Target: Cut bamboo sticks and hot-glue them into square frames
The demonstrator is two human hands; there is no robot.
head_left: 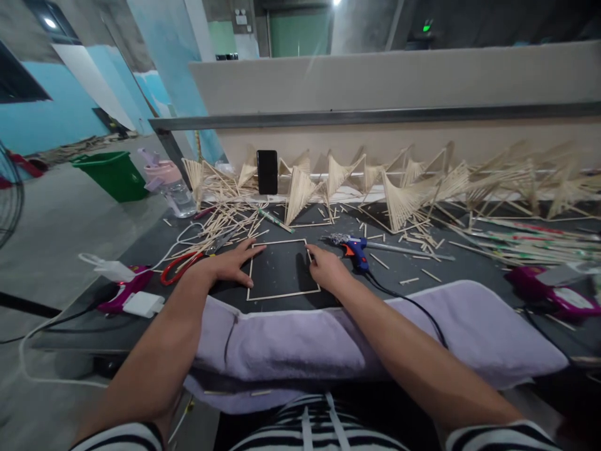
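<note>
A square frame of thin wooden sticks (284, 295) lies flat on the dark table before me. My left hand (232, 263) is at its left side with fingers spread, the thumb by the lower left corner and the fingertips near the upper left one. At the right side, my right hand (327, 268) is closed, its thumb and forefinger pinching the stick near the upper right corner. Just right of that hand rests a blue glue gun (357, 252) with an orange trigger. Red-handled scissors (181, 268) lie beside my left forearm.
Twisted stick structures (399, 200) line the table's back, with a black phone (267, 172) upright among them. Loose sticks (220, 222) are heaped at the left. A lilac cloth (291, 341) covers the front edge. Purple power strips (124, 291) and cables sit at both sides.
</note>
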